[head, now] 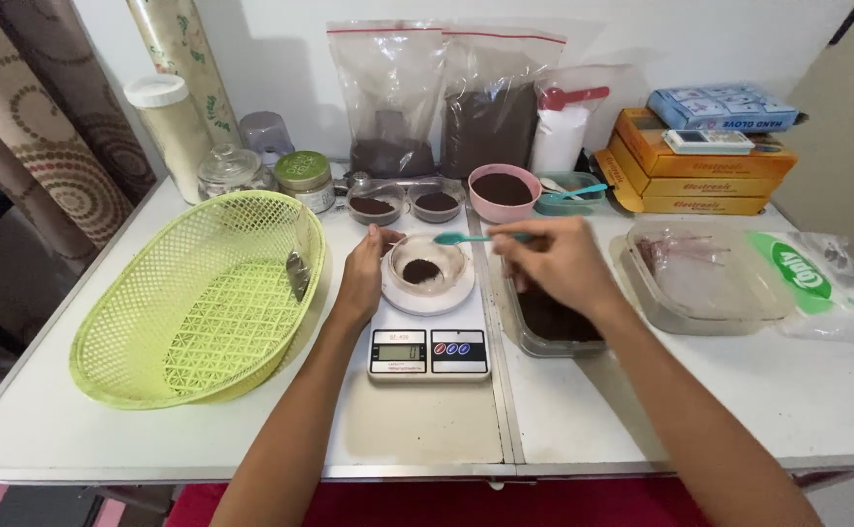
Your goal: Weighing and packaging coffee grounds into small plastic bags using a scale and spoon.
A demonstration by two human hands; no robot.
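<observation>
the left hand [361, 278] cups the small clear cup [425, 263] on the scale [428, 349], fingers curled on it. the right hand [556, 262] pinches a teal spoon [468, 237], maybe empty. only a little brown powder [420, 270] is in.

Two clear zip bags [437, 98] of dark powder stood at the table's back edge. Stacked orange boxes [695, 161] under a blue box [725, 105] sat at the back right corner. A green-labelled plastic packet [822, 278] lay at the right edge. The scale's grey screen [398, 351] faced the front edge.
</observation>
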